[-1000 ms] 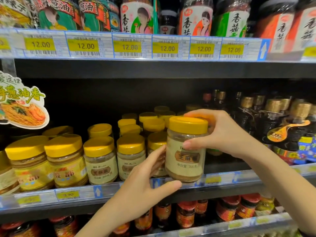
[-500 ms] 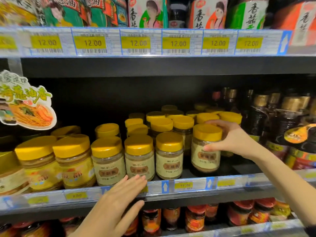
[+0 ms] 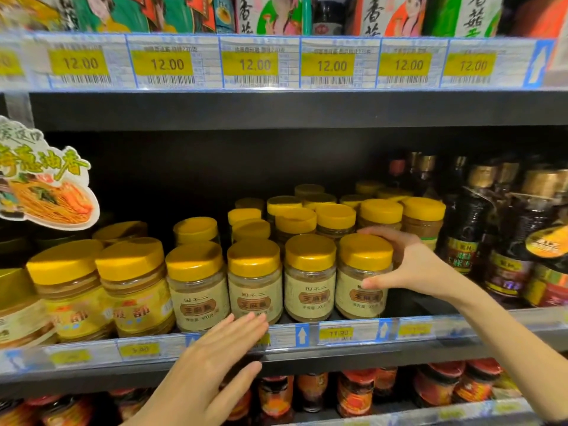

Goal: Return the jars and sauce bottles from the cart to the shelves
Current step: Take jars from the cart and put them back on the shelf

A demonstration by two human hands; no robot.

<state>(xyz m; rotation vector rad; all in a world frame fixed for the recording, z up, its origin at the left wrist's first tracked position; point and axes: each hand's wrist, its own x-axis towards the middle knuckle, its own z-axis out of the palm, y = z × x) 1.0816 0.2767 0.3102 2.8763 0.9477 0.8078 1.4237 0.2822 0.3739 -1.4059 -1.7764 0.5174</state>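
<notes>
Just the one head view, and quite a bit of it is cut off or murky. The top-shelf jars (image 3: 270, 13) are chopped by the upper edge of the frame, so only the lower part of their picture labels is seen. On the upper price strip (image 3: 255, 63) "12.00" can be read on every tag, but the small print is a blur. The back rows on the middle shelf (image 3: 430, 333) are lost in shadow. The red-lidded jars (image 3: 353, 392) on the shelf below are half hidden behind that shelf's front edge. A noodle sign (image 3: 46, 186) is clipped by the left edge of the frame.

The yellow-lidded jar (image 3: 362, 278) is stood upright at the right end of the front row on the middle shelf, just beside three matching ones. It is gripped by the right hand (image 3: 412, 265): the thumb is pressed on the cream label and the other fingers are curled round behind the lid, mostly hidden by the jar. Something tan is seen through the clear wall above the label; paste or powder can't be told.

The left hand (image 3: 209, 364) is held flat in front of the shelf edge, fingers straight and close together. Whether anything is touched by the fingertips can't be made out.

Bigger jars (image 3: 135, 287) with yellow labels are lined up to the left, filled with yellow-brown stuff. Dark bottles (image 3: 470, 222) with gold caps are packed in on the right.
</notes>
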